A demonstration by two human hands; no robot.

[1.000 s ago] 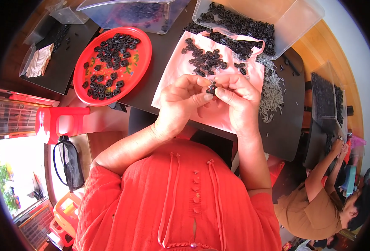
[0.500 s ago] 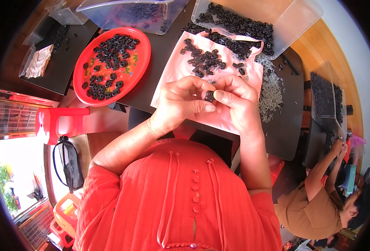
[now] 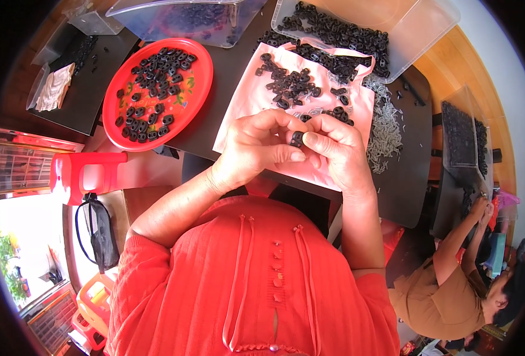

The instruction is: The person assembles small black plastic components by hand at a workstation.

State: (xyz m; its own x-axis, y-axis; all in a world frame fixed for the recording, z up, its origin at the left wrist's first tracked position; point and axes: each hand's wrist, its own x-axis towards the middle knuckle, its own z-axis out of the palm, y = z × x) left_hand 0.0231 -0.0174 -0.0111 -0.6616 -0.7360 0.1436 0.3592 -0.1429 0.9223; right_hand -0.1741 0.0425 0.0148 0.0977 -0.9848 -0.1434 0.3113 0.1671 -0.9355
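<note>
Above the near edge of a pink cloth bag (image 3: 235, 121), my two hands meet around a small black two-holed cord lock (image 3: 297, 139). My right hand (image 3: 339, 148) pinches it between thumb and curled fingers. From the other side, the bent fingers of my left hand (image 3: 253, 142) close in against the piece, with the thumb just below it. The fingers partly hide the contact. Just beyond, loose black cord lock parts (image 3: 291, 86) lie heaped on the bag. To the right is a pile of small silvery pieces (image 3: 384, 130), perhaps springs.
A red round tray (image 3: 111, 115) on the left holds many black pieces. Clear plastic bins (image 3: 422, 35) stand at the back, one tipped toward me with black parts spilling out. A red stool (image 3: 66, 175) is at far left. Another person (image 3: 452, 291) works at right.
My hands hold nearly the same pose around the cord lock. My right fingers have shifted slightly, and more black parts show just beyond them.
</note>
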